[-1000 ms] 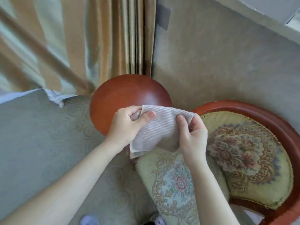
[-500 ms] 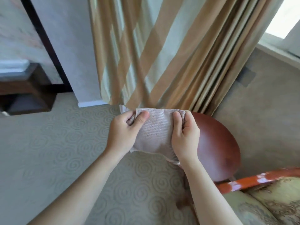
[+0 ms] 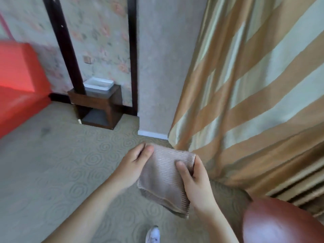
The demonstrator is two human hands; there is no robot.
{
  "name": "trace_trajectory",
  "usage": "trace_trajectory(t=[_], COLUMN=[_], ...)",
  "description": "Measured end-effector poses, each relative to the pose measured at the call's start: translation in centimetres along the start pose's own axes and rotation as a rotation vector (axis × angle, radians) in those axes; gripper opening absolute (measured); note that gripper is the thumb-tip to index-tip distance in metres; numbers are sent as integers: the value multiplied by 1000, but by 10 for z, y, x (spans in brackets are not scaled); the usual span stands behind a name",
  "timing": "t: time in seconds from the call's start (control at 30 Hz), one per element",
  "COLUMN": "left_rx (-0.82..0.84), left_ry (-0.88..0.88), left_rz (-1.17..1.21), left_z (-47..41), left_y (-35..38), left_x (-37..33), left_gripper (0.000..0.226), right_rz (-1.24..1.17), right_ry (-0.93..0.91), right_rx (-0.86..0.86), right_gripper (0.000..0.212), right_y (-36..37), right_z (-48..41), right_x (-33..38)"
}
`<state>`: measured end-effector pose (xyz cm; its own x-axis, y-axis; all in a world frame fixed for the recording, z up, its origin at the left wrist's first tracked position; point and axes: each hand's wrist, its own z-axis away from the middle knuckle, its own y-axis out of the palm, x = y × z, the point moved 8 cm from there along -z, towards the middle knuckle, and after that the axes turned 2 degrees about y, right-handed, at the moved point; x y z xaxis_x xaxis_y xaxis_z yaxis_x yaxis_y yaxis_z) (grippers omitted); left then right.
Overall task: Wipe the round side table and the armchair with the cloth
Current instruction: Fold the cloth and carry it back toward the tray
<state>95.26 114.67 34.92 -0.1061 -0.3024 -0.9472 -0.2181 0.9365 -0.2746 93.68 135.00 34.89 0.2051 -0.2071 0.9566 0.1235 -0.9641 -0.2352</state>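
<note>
A folded beige ribbed cloth (image 3: 164, 178) hangs in the air over the carpet, held by both hands. My left hand (image 3: 134, 166) pinches its upper left corner. My right hand (image 3: 194, 183) grips its right edge, thumb on top. The round reddish-brown side table (image 3: 277, 223) shows only partly at the bottom right, to the right of my right forearm and apart from the cloth. The armchair is out of view.
A striped gold and pale curtain (image 3: 254, 95) hangs at the right, close behind the cloth. A dark wooden stand (image 3: 98, 109) with a white tray (image 3: 98, 85) sits by the wall. A red seat (image 3: 19, 85) is at the left. A white shoe (image 3: 153, 235) shows below.
The view has swung left, away from the armchair and the table. The armchair has left the frame and the table has slid to the bottom right corner. Both hands still hold the cloth.
</note>
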Motion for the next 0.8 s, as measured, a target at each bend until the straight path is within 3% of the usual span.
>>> trace_trajectory(t=[0.1,0.2,0.27,0.43,0.53,0.67,0.73,0.8], left_rx=[52,-25,-91,-143,-288,-413,-339,-263], left_ry=[46,-31,-81,-133,-157,-126,-104,-102], left_rz=[-113,-203,-217,-192,-248,-259,-283,-322], left_z=[-48,-95,-121,-171,-204,-263,-300,-337], left_y=[-31,-72,-107,-184,-234,-298,-323,-350], left_x=[12,43,54,82,111,146,166,186], left_gripper=[51,17,37,44,59,49,34,37], right_rz=[-18,-53,-22,-73,-44,15,19,12], right_ry=[60,120,58,74,-1,-44,-45,-59], right_rx=[58,202,282,423,487,518,494,486], right_gripper=[12,16,23,10,7,10,23,36], right_y=[41,96,131,222,278,356,390,423], right_z=[-69,-139,-184,-288,-338,-400,-434,-466], right_x=[-31,-46,-37,-23,-9,-4,-3,-1])
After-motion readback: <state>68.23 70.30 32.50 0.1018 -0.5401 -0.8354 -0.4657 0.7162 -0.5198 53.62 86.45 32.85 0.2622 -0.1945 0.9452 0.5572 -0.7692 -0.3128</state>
